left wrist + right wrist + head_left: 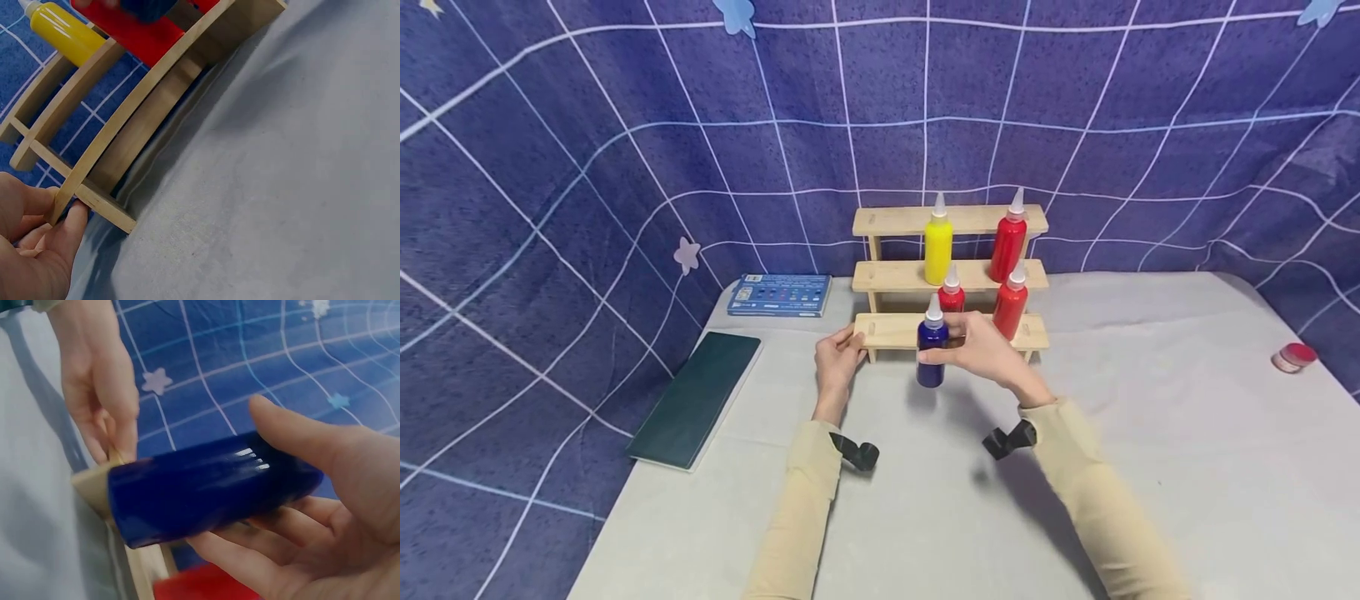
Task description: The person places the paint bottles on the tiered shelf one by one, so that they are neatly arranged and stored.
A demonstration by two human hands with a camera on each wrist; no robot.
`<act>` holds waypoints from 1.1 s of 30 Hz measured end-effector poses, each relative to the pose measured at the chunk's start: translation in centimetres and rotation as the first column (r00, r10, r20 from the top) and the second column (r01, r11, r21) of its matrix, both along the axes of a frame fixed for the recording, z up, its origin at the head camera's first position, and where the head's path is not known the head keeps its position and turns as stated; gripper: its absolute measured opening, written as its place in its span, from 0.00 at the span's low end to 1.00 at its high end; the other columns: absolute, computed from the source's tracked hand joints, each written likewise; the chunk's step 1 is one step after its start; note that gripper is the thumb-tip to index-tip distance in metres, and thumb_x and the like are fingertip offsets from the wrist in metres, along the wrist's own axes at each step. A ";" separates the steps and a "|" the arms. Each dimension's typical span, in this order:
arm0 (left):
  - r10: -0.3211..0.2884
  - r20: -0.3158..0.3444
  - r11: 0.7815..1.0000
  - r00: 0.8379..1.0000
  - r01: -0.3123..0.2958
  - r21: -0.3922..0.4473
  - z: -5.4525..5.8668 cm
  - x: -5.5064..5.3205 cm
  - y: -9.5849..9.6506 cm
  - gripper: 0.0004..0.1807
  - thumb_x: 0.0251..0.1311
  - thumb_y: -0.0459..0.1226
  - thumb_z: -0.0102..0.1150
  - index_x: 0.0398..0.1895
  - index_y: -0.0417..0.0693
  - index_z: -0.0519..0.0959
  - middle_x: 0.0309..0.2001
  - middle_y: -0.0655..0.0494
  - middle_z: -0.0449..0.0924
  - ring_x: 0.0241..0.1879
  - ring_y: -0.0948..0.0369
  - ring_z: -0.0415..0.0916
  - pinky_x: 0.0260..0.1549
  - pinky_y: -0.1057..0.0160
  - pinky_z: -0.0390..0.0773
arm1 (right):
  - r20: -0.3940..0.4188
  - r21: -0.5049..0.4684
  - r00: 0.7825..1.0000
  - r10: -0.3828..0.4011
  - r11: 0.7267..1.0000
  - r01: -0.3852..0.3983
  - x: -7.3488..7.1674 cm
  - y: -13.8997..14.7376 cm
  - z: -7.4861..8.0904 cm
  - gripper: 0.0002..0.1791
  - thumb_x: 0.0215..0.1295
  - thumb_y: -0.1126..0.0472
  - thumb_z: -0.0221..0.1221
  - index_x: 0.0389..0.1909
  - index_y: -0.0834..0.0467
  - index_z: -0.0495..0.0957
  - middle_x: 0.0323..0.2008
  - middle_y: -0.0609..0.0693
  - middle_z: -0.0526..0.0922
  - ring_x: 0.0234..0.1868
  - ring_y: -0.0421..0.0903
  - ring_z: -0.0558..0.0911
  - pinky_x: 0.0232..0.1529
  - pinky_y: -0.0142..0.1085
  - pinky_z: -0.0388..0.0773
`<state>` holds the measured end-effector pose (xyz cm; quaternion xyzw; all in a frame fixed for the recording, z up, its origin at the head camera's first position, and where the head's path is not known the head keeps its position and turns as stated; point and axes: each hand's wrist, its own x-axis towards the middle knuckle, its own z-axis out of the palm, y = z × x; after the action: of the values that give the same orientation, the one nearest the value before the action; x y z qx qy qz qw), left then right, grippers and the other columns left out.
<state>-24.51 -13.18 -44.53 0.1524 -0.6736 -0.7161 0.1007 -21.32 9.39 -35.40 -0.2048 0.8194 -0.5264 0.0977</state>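
A dark blue squeeze bottle (932, 342) with a clear pointed nozzle is held upright by my right hand (988, 350), thumb and fingers around its sides. It hangs in front of the lowest step of a three-tier wooden rack (887, 332). My left hand (837, 364) pinches the left end of that lowest step (62, 194). On the middle step stand a yellow bottle (937, 250) and a red bottle (1007, 246). Two more red bottles, one on the right (1011, 308) and one partly hidden behind the blue bottle (951, 298), stand on the lowest step.
Left of the rack lies a blue box (780, 295), with a dark green notebook (696, 400) nearer the table's left edge. A small red-lidded jar (1293, 357) sits at the far right of the pale tablecloth (1150, 400). Blue gridded fabric (1075, 92) hangs behind.
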 end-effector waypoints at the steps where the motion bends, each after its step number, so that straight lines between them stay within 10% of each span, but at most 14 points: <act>1: 0.002 0.001 1.000 1.000 -0.002 0.000 0.0 0.0 0.0 0.19 0.65 0.27 0.57 0.59 0.31 0.75 0.54 0.32 0.78 0.53 0.47 0.79 0.47 0.65 0.84 | -0.006 -0.005 1.000 -0.006 1.000 0.006 -0.1 -0.5 -0.1 0.23 0.55 0.60 0.72 0.49 0.66 0.79 0.40 0.58 0.87 0.42 0.50 0.86 0.44 0.41 0.83; 33: -0.002 -0.010 1.000 1.000 0.001 -0.030 0.0 0.2 -0.1 0.19 0.64 0.27 0.58 0.58 0.32 0.75 0.51 0.32 0.79 0.51 0.46 0.80 0.46 0.64 0.85 | -0.141 -0.054 0.940 -0.311 0.950 0.307 -3.8 -8.2 -1.8 0.26 0.60 0.58 0.68 0.56 0.65 0.74 0.50 0.62 0.83 0.50 0.55 0.82 0.55 0.46 0.82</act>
<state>-24.26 -13.31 -44.54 0.1467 -0.6838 -0.7069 0.1059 -25.14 1.18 -37.17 -0.1136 0.8382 -0.5311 -0.0504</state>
